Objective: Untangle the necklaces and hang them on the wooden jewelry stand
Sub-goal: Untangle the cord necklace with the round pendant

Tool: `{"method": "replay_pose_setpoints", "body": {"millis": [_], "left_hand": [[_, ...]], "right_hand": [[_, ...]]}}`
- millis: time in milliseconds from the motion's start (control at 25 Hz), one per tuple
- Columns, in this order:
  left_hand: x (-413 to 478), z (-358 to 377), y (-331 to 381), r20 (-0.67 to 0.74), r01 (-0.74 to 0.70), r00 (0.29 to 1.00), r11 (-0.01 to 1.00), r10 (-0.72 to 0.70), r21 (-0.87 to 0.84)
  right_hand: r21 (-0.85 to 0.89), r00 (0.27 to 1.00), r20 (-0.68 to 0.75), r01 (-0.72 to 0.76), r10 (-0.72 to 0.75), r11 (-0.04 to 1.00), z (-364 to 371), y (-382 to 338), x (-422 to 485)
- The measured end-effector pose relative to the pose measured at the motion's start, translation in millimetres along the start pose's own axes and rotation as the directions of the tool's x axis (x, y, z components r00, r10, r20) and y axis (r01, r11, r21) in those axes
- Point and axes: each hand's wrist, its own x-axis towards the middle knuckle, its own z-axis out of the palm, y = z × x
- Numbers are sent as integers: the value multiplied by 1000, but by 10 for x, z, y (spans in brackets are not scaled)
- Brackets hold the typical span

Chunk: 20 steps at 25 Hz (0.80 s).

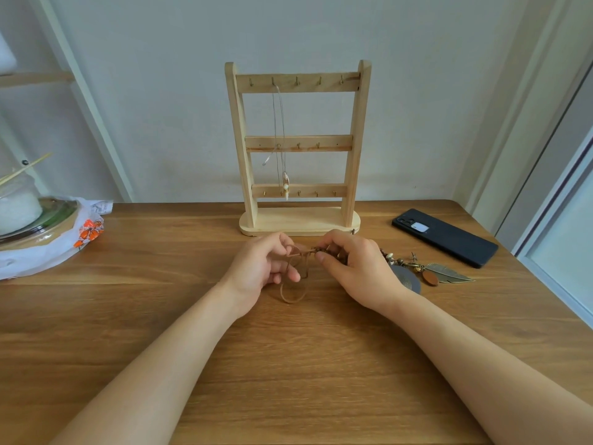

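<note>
A wooden jewelry stand [297, 149] with three hook rails rises at the back of the table. A thin silver necklace [279, 123] with a pale pendant hangs from a top-rail hook. Just in front of the stand's base, my left hand [263, 268] pinches a brown cord necklace [293, 292], whose loops droop onto the table. My right hand [356, 268] pinches the same cord at its beaded part. The necklace's pendants [430, 273], a grey disc, a brown oval and a metal feather, lie to the right of my right hand.
A black phone [444, 236] lies at the right rear of the wooden table [288, 364]. At the left edge sits a white plastic bag [64, 239] holding a covered food bowl. A window frame borders the table's right side.
</note>
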Motion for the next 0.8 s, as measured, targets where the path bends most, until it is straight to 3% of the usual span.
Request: {"method": "replay_pose_setpoints", "body": {"millis": [80,240,360,640,800], "left_hand": [[-30,-28,28,9,6,1000,994,-5,-111],[-7,-63,59,-338,-39,941,999,26,-33],[6,-47,41,-462,-15,887,1000,22,19],[-16,-31,45,-388,38,922,991,14,128],[-7,-55,27,-256,-78,962,992,100,96]], "right_hand": [[-2,999,-33,-13,13,1000,-16,23,0],[16,995,-71,-66,67,998,-87,65,27],[15,995,-72,-65,66,998,-93,25,34],[104,993,-42,-109,114,989,-169,3,35],[134,994,-34,-99,104,986,-163,-9,34]]}}
